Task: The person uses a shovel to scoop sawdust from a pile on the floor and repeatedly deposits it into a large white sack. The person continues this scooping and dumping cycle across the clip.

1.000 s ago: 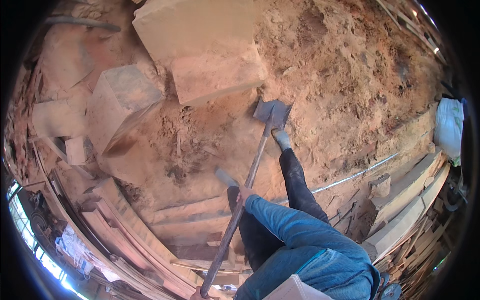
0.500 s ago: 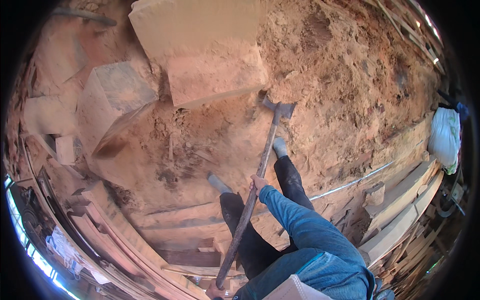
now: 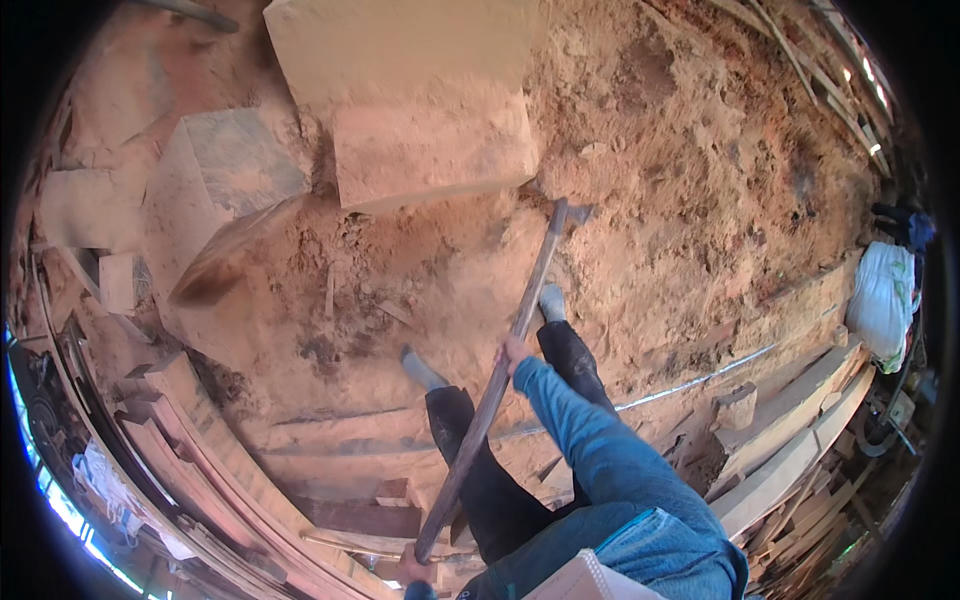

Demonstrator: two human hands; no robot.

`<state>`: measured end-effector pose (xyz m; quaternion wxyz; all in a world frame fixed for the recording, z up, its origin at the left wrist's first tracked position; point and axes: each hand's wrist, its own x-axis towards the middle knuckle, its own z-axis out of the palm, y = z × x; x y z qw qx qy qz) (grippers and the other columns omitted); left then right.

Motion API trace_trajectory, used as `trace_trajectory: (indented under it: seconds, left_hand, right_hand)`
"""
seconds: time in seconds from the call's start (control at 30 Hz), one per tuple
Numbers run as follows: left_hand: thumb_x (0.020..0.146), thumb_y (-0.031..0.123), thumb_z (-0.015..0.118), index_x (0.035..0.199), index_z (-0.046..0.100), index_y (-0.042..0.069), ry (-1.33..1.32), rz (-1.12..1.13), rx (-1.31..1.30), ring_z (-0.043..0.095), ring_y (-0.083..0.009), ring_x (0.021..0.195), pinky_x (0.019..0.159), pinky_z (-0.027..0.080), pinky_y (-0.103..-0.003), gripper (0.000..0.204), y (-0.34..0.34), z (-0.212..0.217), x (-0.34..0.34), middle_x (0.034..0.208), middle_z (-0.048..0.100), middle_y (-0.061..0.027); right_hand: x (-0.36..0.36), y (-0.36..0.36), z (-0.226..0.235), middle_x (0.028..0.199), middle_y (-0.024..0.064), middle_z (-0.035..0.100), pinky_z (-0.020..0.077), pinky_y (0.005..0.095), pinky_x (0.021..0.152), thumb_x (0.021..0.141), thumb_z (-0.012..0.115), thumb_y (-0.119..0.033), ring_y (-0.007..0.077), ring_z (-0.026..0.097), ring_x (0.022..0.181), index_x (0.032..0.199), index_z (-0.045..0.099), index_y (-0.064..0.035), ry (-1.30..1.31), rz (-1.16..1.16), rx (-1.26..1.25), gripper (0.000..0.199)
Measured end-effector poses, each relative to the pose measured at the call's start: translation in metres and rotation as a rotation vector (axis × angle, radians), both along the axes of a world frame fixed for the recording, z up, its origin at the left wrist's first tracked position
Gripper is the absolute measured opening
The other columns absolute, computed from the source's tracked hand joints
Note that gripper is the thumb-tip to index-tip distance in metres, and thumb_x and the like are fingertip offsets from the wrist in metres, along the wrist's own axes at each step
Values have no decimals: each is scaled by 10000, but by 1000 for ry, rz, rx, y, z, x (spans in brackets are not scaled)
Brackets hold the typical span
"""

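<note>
A long wooden-handled tool point(image 3: 506, 368) with a flared dark metal head, like a mattock or an axe, slants across my body. My right hand point(image 3: 513, 353) is closed round the middle of its handle, just above my legs. Near the handle's lower end my left hand point(image 3: 412, 568) is closed round it, partly cut off by the lower rim of the view. The metal head point(image 3: 577, 212) is by the reddish ground, near the lower right corner of a large squared block point(image 3: 430, 145). Whether it touches the ground I cannot tell.
Loose reddish earth point(image 3: 690, 170) spreads on the right. Smaller squared blocks point(image 3: 240, 165) stand at the left. Stacked planks point(image 3: 215, 460) lie at the lower left and beams point(image 3: 790, 440) at the lower right. A white sack point(image 3: 884, 305) sits at the far right. My feet stand apart.
The tool's head has turned, so its blade shows narrower. My right hand has moved slightly upward in the view. Both hands keep their hold, and the view has shifted a little.
</note>
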<state>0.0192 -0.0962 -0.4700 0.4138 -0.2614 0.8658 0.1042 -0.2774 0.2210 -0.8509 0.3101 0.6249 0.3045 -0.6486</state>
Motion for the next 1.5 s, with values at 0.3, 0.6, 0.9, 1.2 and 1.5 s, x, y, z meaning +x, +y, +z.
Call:
trace_trajectory:
  seconds: [0.3, 0.6, 0.9, 1.2, 1.5]
  left_hand:
    - [665, 218, 665, 874, 577, 163, -88, 136, 85, 636, -393, 701, 611, 498, -488, 233, -9, -30, -15, 734, 645, -150]
    - [621, 171, 704, 935, 624, 196, 184, -8, 26, 656, -338, 689, 611, 523, -452, 325, 60, -80, -56, 772, 667, -98]
    - [657, 132, 660, 913, 587, 191, 206, 17, 56, 642, -366, 667, 587, 501, -497, 272, 70, -90, -61, 752, 651, -103]
    - [629, 143, 709, 940, 576, 178, 233, -55, -1, 648, -358, 724, 619, 509, -483, 340, 76, -90, -27, 793, 656, -109]
    - [650, 150, 681, 951, 586, 178, 227, -6, 54, 650, -338, 746, 647, 499, -459, 317, 97, -78, -3, 808, 661, -99]
  right_hand:
    - [-42, 18, 12, 508, 38, 396, 454, 391, 462, 836, 610, -196, 213, 444, 428, 616, 412, -118, -129, -51, -13, 306]
    - [-127, 109, -20, 519, 20, 406, 430, 381, 461, 853, 584, -191, 195, 438, 438, 653, 429, -137, 141, -34, -69, 259]
    - [-144, 118, -16, 517, 1, 387, 390, 348, 444, 849, 610, -195, 171, 407, 428, 669, 414, -153, 141, -96, -41, 270]
    - [-136, 115, 9, 513, -22, 334, 369, 341, 438, 844, 616, -208, 155, 369, 425, 692, 382, -176, 170, -112, -62, 281]
    - [-150, 139, 59, 521, -25, 339, 374, 353, 463, 847, 606, -235, 151, 369, 432, 682, 377, -178, 266, -30, -65, 288]
